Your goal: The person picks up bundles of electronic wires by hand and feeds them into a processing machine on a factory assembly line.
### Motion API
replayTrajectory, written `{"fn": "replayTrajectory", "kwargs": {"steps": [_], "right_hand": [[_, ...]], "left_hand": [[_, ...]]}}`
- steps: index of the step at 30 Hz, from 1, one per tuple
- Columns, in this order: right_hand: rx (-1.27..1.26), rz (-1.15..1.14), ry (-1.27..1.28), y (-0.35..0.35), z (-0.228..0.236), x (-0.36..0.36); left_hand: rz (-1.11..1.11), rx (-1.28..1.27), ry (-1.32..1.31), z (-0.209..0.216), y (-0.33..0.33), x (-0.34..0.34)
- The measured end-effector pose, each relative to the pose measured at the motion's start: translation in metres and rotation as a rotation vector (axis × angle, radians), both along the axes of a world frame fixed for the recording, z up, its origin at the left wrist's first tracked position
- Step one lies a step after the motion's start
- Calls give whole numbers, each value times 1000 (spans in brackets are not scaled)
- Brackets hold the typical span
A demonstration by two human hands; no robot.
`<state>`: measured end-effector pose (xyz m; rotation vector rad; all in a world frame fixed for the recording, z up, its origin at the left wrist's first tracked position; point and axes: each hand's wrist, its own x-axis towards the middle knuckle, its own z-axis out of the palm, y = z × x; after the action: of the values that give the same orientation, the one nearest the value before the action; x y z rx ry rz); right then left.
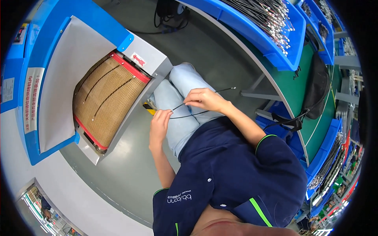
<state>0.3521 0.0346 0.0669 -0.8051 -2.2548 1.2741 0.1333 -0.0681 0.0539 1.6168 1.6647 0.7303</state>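
Over my lap, both hands hold a thin black cable (178,107). My left hand (158,126) is closed, its thumb and fingertips pinching near one end. My right hand (205,99) is closed around the cable a short way along. Beyond the right fingers a length sticks out to a small light-coloured connector (234,88). A black strand also runs below the hands; I cannot tell whether it belongs to the same cable. To the left of my hands, three black cables (113,94) with small end connectors lie apart on a tan mesh conveyor belt (103,125) with red edges.
A blue and white machine housing (59,90) surrounds the belt's far side. On the right, a green-topped table (293,102) carries a blue bin (293,51) of bundled cables and a black bag (317,86). Another blue bin (325,157) holds more cables. Black cords (169,19) lie on the floor ahead.
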Motion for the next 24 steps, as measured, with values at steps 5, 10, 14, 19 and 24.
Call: {"fn": "replayTrajectory", "kwargs": {"steps": [5, 10, 14, 19, 24], "right_hand": [[131, 79, 63, -5, -3, -24], [192, 82, 132, -2, -5, -30], [235, 111, 119, -1, -3, -31], [180, 55, 100, -3, -8, -33], [311, 70, 159, -1, -7, -31]], "left_hand": [[-52, 127, -14, 4, 8, 7], [-40, 29, -135, 6, 10, 1], [-14, -218, -277, 14, 13, -4], [-87, 267, 124, 11, 14, 2], [-106, 254, 83, 6, 13, 0]]}}
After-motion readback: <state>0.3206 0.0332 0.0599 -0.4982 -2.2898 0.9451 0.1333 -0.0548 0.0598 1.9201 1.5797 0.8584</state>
